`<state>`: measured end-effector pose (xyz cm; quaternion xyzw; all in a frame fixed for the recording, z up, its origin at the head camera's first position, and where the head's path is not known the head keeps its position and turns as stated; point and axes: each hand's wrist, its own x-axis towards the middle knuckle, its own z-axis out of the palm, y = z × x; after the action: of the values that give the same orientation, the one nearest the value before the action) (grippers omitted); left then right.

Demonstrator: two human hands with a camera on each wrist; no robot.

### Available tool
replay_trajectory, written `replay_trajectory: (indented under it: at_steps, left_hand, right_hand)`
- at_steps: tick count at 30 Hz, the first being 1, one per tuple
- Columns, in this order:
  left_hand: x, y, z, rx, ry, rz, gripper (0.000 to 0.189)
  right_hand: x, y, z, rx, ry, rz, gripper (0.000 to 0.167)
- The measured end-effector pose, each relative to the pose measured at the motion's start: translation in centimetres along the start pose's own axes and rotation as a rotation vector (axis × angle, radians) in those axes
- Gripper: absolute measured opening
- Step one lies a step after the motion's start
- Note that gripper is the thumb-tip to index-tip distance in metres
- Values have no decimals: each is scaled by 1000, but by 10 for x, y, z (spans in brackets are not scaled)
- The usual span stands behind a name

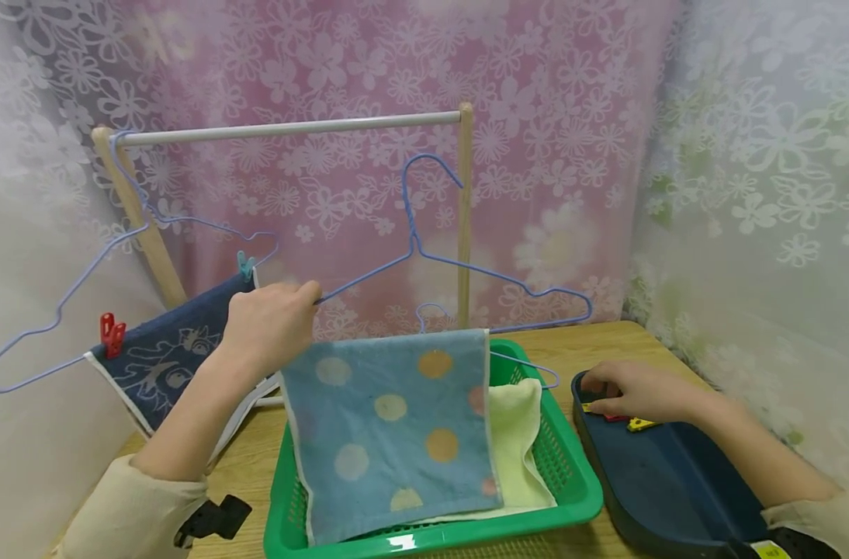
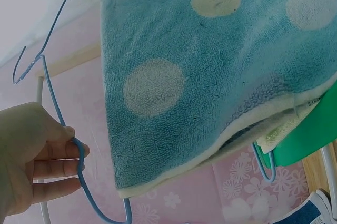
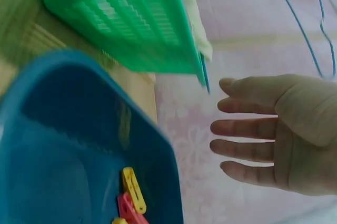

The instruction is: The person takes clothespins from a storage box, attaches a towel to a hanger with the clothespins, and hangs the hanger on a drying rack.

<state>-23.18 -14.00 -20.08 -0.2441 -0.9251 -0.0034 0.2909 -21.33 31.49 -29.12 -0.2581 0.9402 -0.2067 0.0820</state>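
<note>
My left hand grips the left end of a blue wire hanger, its fingers curled round the wire in the left wrist view. Over the hanger's lower bar drapes a blue towel with polka dots, hanging in front of the green basket. My right hand is at the far end of the dark blue tray, close to a yellow clothespin and a red clothespin. In the right wrist view its fingers are extended and hold nothing.
Behind stands a rack with a white bar. At its left end hangs another hanger with a dark blue towel clipped by red and teal clothespins. A pale yellow towel lies in the basket.
</note>
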Motion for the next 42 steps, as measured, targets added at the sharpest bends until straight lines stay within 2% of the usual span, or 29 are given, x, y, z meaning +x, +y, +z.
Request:
replay_trajectory:
  at_steps: [2, 8, 13, 23, 34, 42]
  left_hand:
    - [-1, 0, 1, 0, -1, 1, 10]
    - [-1, 0, 3, 7, 2, 7, 11]
    - [0, 0, 4, 15, 14, 16, 9]
    - [1, -1, 7, 30, 9, 13, 9]
    - [1, 1, 12, 68, 85, 38, 16]
    - [3, 2, 13, 110, 120, 70, 18]
  right_hand:
    - [1, 10, -1, 11, 0, 29, 34]
    - [5, 41, -2, -57, 11, 71, 30]
    - [9, 56, -1, -59, 6, 122, 31]
    - [17, 68, 4, -136, 7, 143, 25]
    - [24, 75, 15, -225, -14, 141, 10]
    - [26, 81, 21, -267, -22, 180, 22]
